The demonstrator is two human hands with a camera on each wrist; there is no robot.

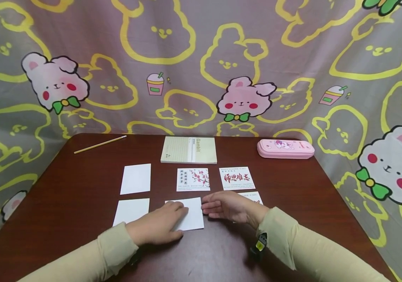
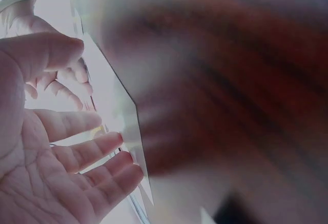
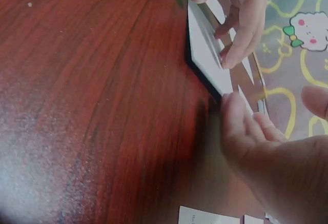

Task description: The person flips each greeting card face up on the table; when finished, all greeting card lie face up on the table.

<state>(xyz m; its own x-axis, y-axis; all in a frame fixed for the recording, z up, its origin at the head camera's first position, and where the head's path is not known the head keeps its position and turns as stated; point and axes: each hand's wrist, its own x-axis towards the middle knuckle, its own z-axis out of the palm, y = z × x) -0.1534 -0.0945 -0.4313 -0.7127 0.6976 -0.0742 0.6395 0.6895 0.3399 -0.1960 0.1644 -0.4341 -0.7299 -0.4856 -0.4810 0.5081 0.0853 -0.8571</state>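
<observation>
A white square card (image 1: 193,219) lies on the table between both hands. My left hand (image 1: 158,224) rests over its left part, fingertips on the blank face. In the left wrist view the left fingers (image 2: 95,152) are fairly straight and reach the card (image 2: 115,88). My right hand (image 1: 229,207) is held on edge at the card's right side, fingers extended toward it. The right wrist view has these fingertips (image 3: 233,103) right at the edge of the card (image 3: 207,55). Beneath the right hand, a printed card (image 1: 251,196) is partly hidden.
Two blank cards (image 1: 135,179) lie in a column at left. Behind the hands are a blossom card (image 1: 193,180) and a red-lettered card (image 1: 237,178). Farther back are a pencil (image 1: 100,144), a notebook (image 1: 188,150) and a pink pencil case (image 1: 285,149), before a patterned curtain (image 1: 186,78).
</observation>
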